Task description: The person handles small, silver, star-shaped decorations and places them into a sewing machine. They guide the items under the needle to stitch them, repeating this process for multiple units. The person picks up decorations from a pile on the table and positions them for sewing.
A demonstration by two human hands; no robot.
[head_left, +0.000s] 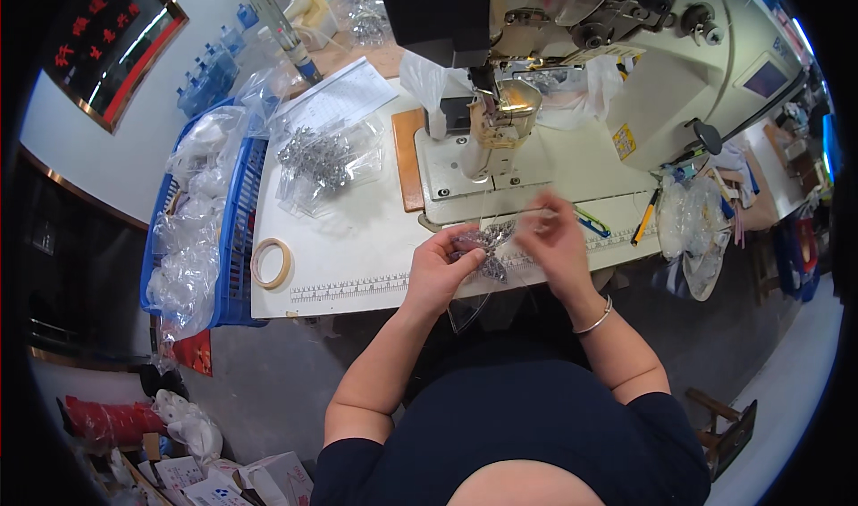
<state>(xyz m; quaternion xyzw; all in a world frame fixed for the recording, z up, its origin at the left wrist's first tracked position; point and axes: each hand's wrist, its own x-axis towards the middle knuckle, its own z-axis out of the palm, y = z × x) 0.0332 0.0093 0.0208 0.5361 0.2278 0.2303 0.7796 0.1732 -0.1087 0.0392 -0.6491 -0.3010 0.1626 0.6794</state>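
Note:
In front of the sewing machine, my left hand pinches a small grey, shiny, patterned piece that spreads out like a bow. It is held over the table's front edge. My right hand is just to its right, with a bracelet at the wrist. Its fingers are curled together and somewhat blurred; a pale sliver shows at the fingertips, too unclear to name. A fine thread seems to run down from the needle area toward the piece. Some clear, thin material hangs below my hands.
A printed ruler strip runs along the table's front edge. Left are a tape roll, a clear bag of grey pieces and a blue basket of plastic bags. Right lie a yellow-black pen and green-handled snips.

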